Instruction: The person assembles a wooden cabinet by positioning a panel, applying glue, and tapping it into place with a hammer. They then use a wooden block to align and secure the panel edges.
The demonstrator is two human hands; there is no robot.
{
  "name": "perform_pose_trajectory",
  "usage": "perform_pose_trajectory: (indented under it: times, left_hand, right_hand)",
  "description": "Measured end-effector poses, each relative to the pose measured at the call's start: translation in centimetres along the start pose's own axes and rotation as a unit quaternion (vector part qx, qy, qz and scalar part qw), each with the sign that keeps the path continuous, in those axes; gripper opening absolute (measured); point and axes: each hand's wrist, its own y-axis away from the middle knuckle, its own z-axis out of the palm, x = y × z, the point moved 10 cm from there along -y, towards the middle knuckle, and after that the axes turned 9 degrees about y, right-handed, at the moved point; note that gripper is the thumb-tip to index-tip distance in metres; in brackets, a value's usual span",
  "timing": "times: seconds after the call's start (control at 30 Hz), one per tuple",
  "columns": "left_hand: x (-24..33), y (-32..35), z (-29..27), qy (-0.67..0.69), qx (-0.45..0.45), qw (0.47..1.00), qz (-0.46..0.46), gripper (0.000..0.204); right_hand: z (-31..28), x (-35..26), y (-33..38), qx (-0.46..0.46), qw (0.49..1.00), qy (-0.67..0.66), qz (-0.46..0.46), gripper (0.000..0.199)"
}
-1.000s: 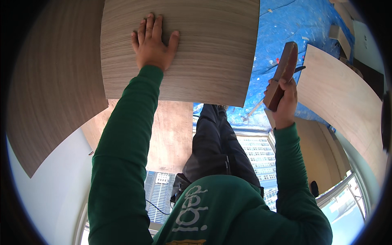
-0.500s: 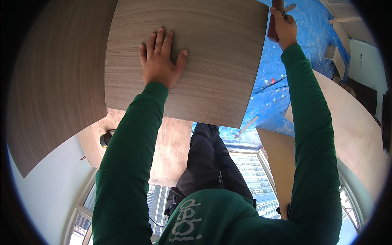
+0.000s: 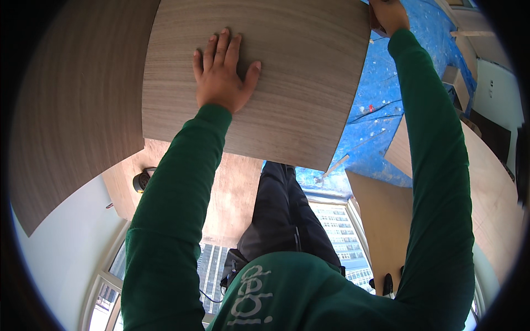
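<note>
My left hand [image 3: 221, 80] lies flat on a grey-brown wood-grain panel [image 3: 298, 77], fingers spread and thumb out to the side. At the panel's far right edge, my right hand [image 3: 393, 15] is wrapped round a reddish-brown wooden hand plane [image 3: 376, 23]. The plane sits against that edge. Only a small part of it shows, since my hand and the top of the picture hide the rest.
A second wood-grain panel [image 3: 83, 105] stands along the left. Below lies a pale plywood board [image 3: 234, 193] with a black and yellow round object [image 3: 141, 181]. Blue sheeting [image 3: 381, 83] covers the floor at right, beside a light board [image 3: 488, 187].
My right hand has pushed the hand plane farther away along the panel's right edge, toward the top of the picture. My left hand stays flat on the panel.
</note>
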Motion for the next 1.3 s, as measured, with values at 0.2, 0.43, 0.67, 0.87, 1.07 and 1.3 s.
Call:
perform_pose_trajectory:
  times: [0.2,0.43,0.67,0.87,1.07,1.3]
  left_hand:
    - [0.0,0.0,0.2,-0.01,0.002,1.0,0.004,0.071]
    - [-0.2,-0.1,0.4,0.001,0.0,1.0,-0.001,0.072]
    - [-0.1,0.0,0.3,-0.01,0.002,1.0,0.001,0.072]
    - [-0.2,0.0,0.4,-0.012,0.003,1.0,-0.002,0.071]
    - [-0.3,0.1,0.6,-0.019,0.001,1.0,-0.003,0.071]
    - [-0.3,-0.1,0.4,0.005,-0.002,1.0,-0.002,0.073]
  right_hand:
    - [-0.5,-0.6,1.0,0.034,0.998,0.055,-0.011,0.061]
    - [-1.1,-1.3,5.0,0.048,0.998,0.036,-0.004,0.06]
    - [-1.1,-0.7,11.9,-0.004,0.997,0.025,0.072,0.065]
    - [-1.9,-0.9,19.5,-0.005,0.995,0.028,0.099,0.062]
    - [-2.5,-1.1,28.9,-0.006,0.995,-0.003,0.097,0.051]
    - [-3.0,0.2,44.5,-0.108,0.977,-0.06,0.171,0.045]
